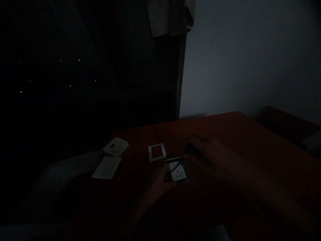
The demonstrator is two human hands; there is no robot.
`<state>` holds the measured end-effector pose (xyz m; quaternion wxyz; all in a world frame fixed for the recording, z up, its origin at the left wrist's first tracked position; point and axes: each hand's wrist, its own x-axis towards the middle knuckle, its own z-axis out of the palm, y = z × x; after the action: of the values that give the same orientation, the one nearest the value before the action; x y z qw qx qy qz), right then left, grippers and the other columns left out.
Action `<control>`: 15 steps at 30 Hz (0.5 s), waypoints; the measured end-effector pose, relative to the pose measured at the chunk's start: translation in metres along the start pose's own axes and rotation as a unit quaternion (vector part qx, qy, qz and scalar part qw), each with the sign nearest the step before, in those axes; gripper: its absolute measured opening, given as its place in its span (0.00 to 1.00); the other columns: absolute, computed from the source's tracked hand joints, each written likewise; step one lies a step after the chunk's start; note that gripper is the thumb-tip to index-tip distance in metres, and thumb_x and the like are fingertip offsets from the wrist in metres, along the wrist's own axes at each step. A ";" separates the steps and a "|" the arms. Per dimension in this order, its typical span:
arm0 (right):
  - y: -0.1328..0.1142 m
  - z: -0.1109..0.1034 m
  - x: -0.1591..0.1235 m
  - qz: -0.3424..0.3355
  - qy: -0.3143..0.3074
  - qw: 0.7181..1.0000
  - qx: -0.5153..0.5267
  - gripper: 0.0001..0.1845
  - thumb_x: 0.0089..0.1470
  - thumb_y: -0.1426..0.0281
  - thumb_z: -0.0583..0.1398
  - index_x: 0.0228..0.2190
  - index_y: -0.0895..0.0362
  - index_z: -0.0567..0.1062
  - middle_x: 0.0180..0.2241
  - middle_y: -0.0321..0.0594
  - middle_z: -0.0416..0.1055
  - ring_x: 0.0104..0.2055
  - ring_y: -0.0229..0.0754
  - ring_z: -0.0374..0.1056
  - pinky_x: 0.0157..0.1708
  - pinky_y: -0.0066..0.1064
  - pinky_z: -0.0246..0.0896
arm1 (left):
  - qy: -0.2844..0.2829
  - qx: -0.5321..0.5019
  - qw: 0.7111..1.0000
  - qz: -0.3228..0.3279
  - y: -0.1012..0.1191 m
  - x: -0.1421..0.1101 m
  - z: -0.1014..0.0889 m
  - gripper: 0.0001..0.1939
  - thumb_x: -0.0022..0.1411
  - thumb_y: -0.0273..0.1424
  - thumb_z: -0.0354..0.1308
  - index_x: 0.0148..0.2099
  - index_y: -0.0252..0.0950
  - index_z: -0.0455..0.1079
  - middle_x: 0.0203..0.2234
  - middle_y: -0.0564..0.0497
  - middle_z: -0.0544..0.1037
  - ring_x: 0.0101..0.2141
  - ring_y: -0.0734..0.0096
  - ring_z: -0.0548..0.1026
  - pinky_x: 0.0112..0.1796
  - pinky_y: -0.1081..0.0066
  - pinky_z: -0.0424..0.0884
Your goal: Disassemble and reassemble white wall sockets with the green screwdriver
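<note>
The room is very dark. A white wall socket module in a dark frame lies on the reddish-brown table. My left hand holds its left edge, fingers closed on it. My right hand is closed round the dark handle of a thin tool, apparently a screwdriver, whose tip rests on the socket face. A white square frame lies just left of and beyond the socket.
Two white cover plates lie at the table's left corner, one farther back and one nearer. A pale wall rises behind the table. A cloth hangs above a dark door. A dark seat stands at the right.
</note>
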<state>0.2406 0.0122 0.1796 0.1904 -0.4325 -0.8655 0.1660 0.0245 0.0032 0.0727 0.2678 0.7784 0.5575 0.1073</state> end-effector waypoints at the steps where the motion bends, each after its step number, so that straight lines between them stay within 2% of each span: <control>1: 0.001 0.001 0.000 -0.003 -0.001 1.000 0.001 0.07 0.58 0.70 0.56 0.40 0.56 0.69 0.37 0.42 0.72 0.35 0.41 0.70 0.34 0.32 0.64 | 0.003 0.014 1.000 -0.012 0.004 -0.002 0.001 0.13 0.50 0.32 0.66 0.37 0.39 0.67 0.40 0.50 0.74 0.41 0.59 0.71 0.38 0.66 0.65; 5: 0.002 0.002 -0.004 -0.009 -0.005 1.000 0.016 0.07 0.59 0.71 0.56 0.41 0.56 0.69 0.39 0.42 0.71 0.37 0.41 0.69 0.36 0.32 0.64 | 0.008 0.018 0.999 -0.034 0.011 -0.007 0.006 0.16 0.50 0.32 0.66 0.41 0.40 0.66 0.46 0.49 0.72 0.45 0.58 0.70 0.42 0.64 0.66; 8: 0.002 0.002 -0.006 -0.008 -0.004 1.000 0.027 0.08 0.58 0.72 0.56 0.41 0.56 0.69 0.39 0.42 0.71 0.38 0.41 0.70 0.38 0.33 0.64 | 0.013 0.022 0.999 -0.038 0.011 -0.008 0.009 0.17 0.51 0.31 0.66 0.42 0.40 0.65 0.46 0.49 0.71 0.46 0.58 0.70 0.42 0.65 0.66; 13: 0.001 -0.001 -0.008 -0.028 0.000 0.998 0.062 0.21 0.50 0.81 0.56 0.46 0.54 0.67 0.43 0.40 0.71 0.42 0.40 0.70 0.40 0.31 0.64 | 0.012 -0.008 0.999 -0.040 0.006 -0.004 0.010 0.16 0.50 0.29 0.66 0.40 0.39 0.64 0.42 0.50 0.72 0.42 0.61 0.71 0.39 0.67 0.65; 15: -0.001 -0.001 -0.008 -0.033 0.001 0.998 0.062 0.23 0.47 0.82 0.57 0.46 0.54 0.67 0.44 0.40 0.70 0.43 0.40 0.69 0.41 0.30 0.64 | 0.009 -0.019 0.999 -0.046 0.004 -0.001 0.011 0.16 0.49 0.28 0.66 0.39 0.38 0.63 0.42 0.50 0.72 0.42 0.62 0.71 0.38 0.69 0.65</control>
<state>0.2452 0.0058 0.1797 0.2233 -0.3916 -0.8669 0.2129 0.0324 -0.0021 0.0660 0.2826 0.7455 0.5930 0.1126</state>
